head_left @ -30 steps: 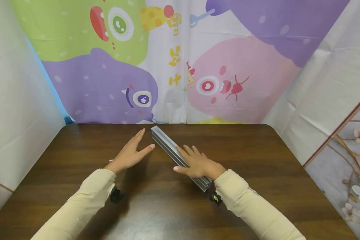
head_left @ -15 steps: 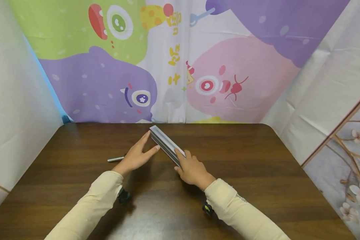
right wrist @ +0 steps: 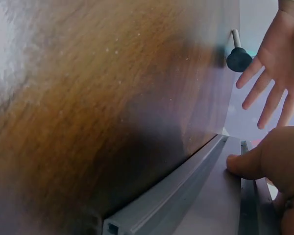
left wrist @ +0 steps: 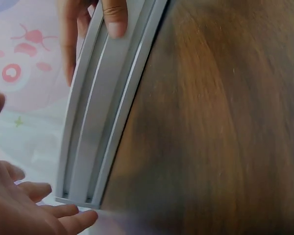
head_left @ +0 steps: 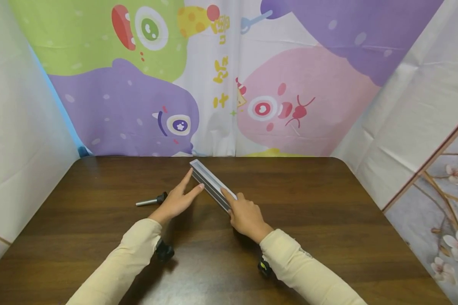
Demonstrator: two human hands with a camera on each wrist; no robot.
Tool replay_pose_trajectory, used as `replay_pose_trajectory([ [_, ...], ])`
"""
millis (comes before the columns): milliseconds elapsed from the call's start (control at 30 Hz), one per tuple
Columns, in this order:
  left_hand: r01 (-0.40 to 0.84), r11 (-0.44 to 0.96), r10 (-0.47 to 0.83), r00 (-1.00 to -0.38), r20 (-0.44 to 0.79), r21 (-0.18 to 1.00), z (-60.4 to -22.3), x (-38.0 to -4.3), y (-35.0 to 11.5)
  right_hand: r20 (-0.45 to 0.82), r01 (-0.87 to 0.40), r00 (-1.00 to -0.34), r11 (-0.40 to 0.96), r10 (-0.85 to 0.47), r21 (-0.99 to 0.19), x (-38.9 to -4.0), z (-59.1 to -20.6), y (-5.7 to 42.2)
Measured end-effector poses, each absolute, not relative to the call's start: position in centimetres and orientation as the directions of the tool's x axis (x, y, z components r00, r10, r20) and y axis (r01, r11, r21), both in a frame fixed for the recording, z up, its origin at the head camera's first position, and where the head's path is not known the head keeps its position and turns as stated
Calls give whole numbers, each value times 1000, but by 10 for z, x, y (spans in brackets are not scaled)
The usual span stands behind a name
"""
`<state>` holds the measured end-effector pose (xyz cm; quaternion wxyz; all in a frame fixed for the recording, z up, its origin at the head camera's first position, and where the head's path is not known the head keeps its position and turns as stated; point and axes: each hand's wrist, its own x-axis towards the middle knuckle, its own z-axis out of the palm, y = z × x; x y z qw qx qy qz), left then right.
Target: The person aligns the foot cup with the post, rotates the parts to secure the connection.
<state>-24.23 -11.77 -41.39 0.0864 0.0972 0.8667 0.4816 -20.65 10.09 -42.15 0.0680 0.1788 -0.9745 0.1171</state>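
A grooved silver aluminium profile [head_left: 213,184] lies diagonally on the table, its far end near the back edge. My right hand [head_left: 248,216] grips its nearer part, thumb on the grooved side [right wrist: 206,205] and fingers over the top. That hand hides the profile's near end in the head view. Spread and fairly straight, the fingers of my left hand [head_left: 177,201] are by the far end. In the left wrist view, the left hand [left wrist: 24,205] has fingertips at the profile's end [left wrist: 78,201]; firm contact is hard to tell.
A metal rod with a black round head [head_left: 151,200] lies on the brown wooden table [head_left: 309,254], left of the left hand. Behind the table hangs a cartoon-printed cloth [head_left: 282,101]. Pale cloth walls [head_left: 397,123] stand at both sides.
My right hand has come down and left from above the profile and now grips it. My left hand has shifted right, closer to the profile's far end, uncovering the black-headed rod.
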Motion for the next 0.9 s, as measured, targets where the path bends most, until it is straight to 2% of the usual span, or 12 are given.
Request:
replay_pose_trajectory([
  [167,-18,345,221,-970,-100,939,-424,-248,-112,206,-387,-915,896,-346,-216,-205,-423,103],
  [367,-114,-4,133,-985,-112,993,-433,-249,-102,210,-384,-918,887,-336,-258,-203,-426,105],
  [500,-166,-184,102,-984,-149,969,-439,-251,-97,204,-390,-917,876,-342,-284,-201,-426,106],
  [700,-210,-358,55,-977,-204,910,-444,-259,-92,221,-404,-911,858,-348,-316,-201,-423,110],
  [900,-261,-497,113,-965,-236,827,-446,-268,-87,213,-414,-909,839,-359,-353,-203,-419,115],
])
